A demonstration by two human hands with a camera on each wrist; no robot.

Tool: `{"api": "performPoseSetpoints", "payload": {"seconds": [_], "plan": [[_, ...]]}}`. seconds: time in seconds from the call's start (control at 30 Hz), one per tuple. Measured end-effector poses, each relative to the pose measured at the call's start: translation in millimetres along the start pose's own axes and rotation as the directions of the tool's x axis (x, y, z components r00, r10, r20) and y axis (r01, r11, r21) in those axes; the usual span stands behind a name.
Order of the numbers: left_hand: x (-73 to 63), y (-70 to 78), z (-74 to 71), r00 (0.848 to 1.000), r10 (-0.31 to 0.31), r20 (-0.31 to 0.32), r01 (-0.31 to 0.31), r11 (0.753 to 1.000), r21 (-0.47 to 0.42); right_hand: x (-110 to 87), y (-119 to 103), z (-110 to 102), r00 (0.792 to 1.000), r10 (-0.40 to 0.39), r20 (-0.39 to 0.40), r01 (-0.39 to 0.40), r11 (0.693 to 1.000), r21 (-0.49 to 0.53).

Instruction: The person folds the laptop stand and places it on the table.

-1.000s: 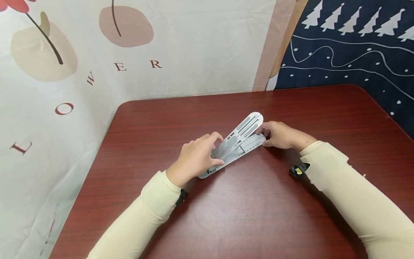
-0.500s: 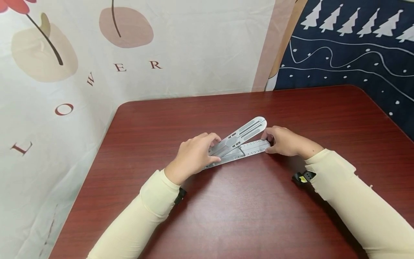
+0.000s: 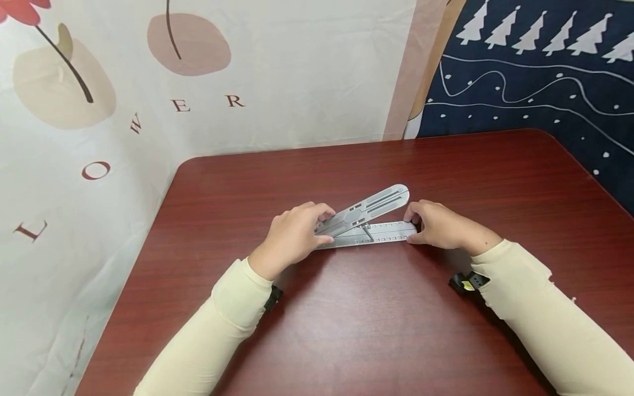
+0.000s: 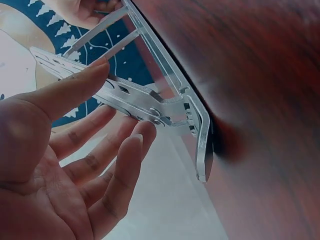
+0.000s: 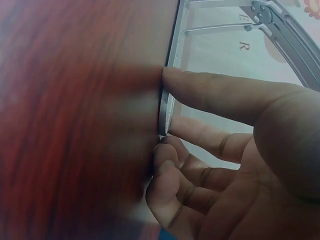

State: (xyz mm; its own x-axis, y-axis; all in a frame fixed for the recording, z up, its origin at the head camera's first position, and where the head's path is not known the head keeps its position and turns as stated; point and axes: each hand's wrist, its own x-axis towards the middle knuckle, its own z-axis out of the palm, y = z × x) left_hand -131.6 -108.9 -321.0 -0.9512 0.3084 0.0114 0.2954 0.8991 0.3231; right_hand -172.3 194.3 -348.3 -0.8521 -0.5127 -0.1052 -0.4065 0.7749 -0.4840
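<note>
A grey metal folding stand, seemingly a laptop stand [image 3: 391,232], rests on the table with its slotted upper plate [image 3: 378,206] raised at an angle from the flat base. A thin support bar [image 3: 367,233] joins the two near the middle. My left hand [image 3: 294,234] holds the upper plate by its edges near the hinged end; in the left wrist view, thumb [image 4: 82,85] and fingers lie on opposite sides of that plate. At the base's far right end, my right hand [image 3: 438,225] pinches the rounded tip between thumb [image 5: 210,92] and forefinger.
The stand is near the middle of a dark red wood-grain table [image 3: 346,330]. Behind it hang a pale printed cloth [image 3: 297,66] and a navy cloth [image 3: 520,88] with white trees. Black wrist straps [image 3: 468,283] show under both cream sleeves.
The stand has swung clockwise, its base now almost level across the view. My right hand has come nearer and slightly right with its end; the left hand keeps its hold.
</note>
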Motion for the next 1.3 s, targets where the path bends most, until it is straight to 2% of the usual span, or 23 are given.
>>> {"api": "performPoseSetpoints", "payload": {"seconds": [0.43, 1.07, 1.3], "plan": [[7.4, 0.5, -3.8, 0.998, -0.022, 0.053, 0.020, 0.999, 0.028, -4.3, -1.5, 0.6, 0.999, -0.031, -0.010, 0.030, 0.999, -0.009], [22.9, -7.5, -4.6, 0.997, 0.050, 0.060, -0.047, 0.998, -0.039, -6.5, -8.1, 2.0, 1.000, -0.025, 0.008, 0.025, 1.000, -0.010], [29.9, -13.3, -2.6, 0.993, 0.107, 0.050, -0.103, 0.992, -0.076, -6.8, -11.6, 4.0, 0.999, -0.011, 0.042, 0.011, 1.000, 0.011]]}}
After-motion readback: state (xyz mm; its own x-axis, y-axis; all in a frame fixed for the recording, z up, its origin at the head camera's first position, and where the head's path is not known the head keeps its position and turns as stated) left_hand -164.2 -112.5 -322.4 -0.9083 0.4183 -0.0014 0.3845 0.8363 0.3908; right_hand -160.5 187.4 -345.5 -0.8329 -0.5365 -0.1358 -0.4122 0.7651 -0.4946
